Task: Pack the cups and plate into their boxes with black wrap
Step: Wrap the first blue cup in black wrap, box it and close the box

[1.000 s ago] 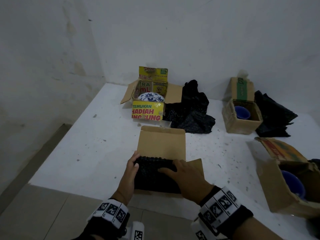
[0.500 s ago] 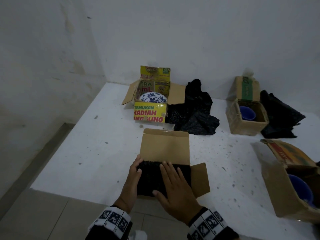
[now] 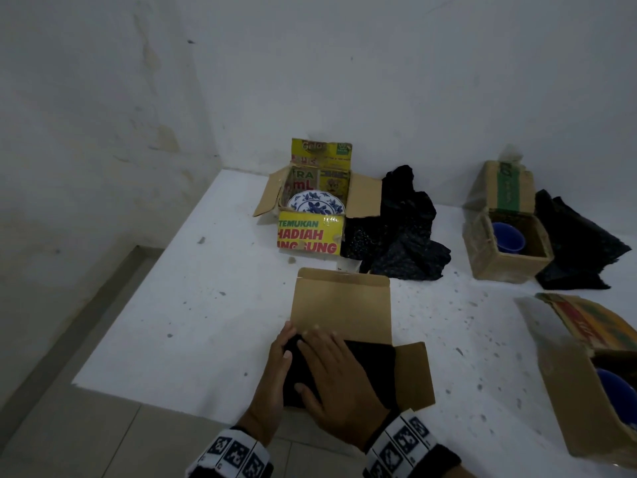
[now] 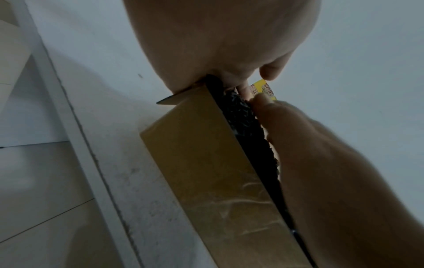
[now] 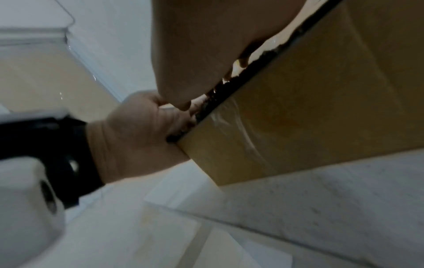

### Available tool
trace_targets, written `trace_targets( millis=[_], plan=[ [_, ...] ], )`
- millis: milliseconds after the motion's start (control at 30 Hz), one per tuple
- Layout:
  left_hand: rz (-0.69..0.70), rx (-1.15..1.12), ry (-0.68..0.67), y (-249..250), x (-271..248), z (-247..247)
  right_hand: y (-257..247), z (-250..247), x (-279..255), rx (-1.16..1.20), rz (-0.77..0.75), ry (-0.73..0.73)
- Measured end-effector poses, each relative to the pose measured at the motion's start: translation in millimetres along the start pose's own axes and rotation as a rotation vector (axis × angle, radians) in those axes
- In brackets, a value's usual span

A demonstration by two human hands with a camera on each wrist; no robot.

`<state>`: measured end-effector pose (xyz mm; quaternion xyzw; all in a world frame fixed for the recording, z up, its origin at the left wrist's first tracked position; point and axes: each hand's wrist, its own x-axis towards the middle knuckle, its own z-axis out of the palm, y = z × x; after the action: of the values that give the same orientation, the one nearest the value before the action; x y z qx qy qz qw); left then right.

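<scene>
Step in hand: bedding black wrap [image 3: 370, 367] into the near box [image 3: 339, 305], which sits at the front edge of the table [image 3: 213, 305]. The right hand [image 3: 332, 381] lies flat on the wrap with fingers straight and spread, pressing it down. The left hand [image 3: 275, 370] rests along the box's left side, fingers extended at the wrap's edge; the left wrist view shows fingertips touching the wrap, not curled round it. The box's lid stands up at the back and its right flap is folded out.

Remaining items: the plate [image 3: 315, 201] lies uncovered in the yellow box [image 3: 310, 236] at the back, with a heap of wrap [image 3: 400, 229] just beside it. One blue cup [image 3: 508, 236] sits bare in the far right box [image 3: 506, 250], with more wrap alongside. A second cup [image 3: 617, 391] shows in the box [image 3: 586, 374] at the right edge.

Judgement: the near box appears almost packed. What the wrap covers cannot be told. The next move calls for lifting both hands clear, tucking in the right flap and bringing the lid down.
</scene>
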<state>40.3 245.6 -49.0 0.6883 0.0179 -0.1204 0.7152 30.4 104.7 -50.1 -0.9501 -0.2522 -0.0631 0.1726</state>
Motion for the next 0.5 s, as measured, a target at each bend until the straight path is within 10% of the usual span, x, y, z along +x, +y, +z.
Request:
trace_targets(
  millis=[333,500],
  plan=[
    [-0.093,-0.08,0.012,10,-1,-8,0,3,3,-0.081,-0.046,-0.073],
    [-0.094,0.121,0.077,12,0,-22,3,-15,-3,0.054,0.086,0.15]
  ],
)
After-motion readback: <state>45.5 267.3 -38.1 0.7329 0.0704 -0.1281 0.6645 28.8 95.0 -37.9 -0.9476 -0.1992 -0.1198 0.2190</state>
